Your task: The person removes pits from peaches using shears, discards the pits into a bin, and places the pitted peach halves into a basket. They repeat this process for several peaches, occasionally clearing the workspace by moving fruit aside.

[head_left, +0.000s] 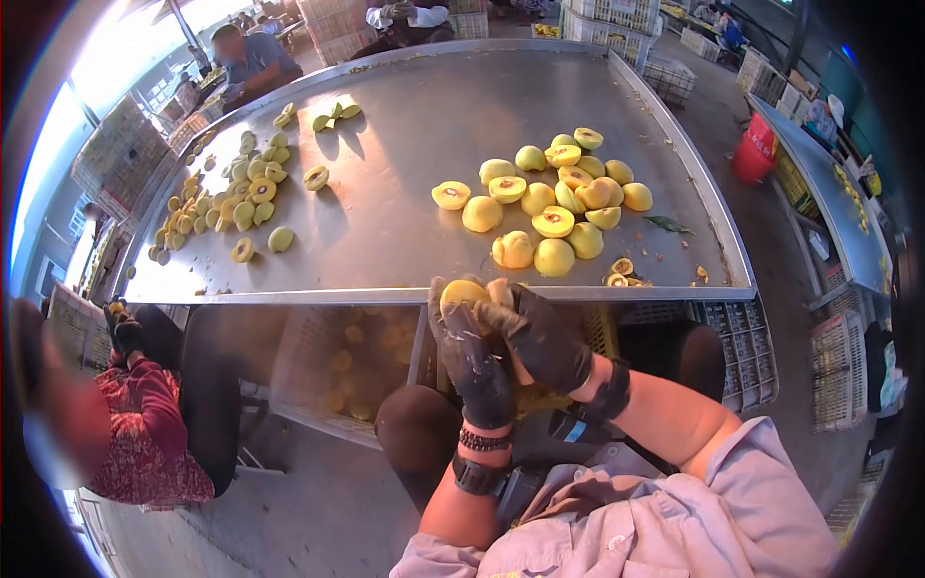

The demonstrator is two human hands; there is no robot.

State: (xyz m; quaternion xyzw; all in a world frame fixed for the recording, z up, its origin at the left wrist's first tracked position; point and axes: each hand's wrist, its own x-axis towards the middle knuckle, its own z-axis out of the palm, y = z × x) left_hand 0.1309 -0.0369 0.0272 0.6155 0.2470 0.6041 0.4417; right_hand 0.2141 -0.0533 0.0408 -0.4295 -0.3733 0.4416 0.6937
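Both my hands wear dark gloves and meet just over the table's near edge. My left hand (470, 361) is closed around a yellow peach half (462, 293), its fingers pointing up. Against it, my right hand (551, 339) is curled shut; a tan piece shows by its fingertips, but I cannot make out what it grips. Beyond them on the metal table (385, 212) lies a pile of whole and halved yellow peaches (538, 198), some halves with the pit showing. Pit scraps (621, 273) lie close to the near edge.
A larger spread of peach halves (252, 188) covers the table's left side. Below the table stand crates with fruit (342, 371) and a grey crate (737, 352). A person in red (145, 424) sits at my left; others sit across. A red barrel (755, 149) stands right.
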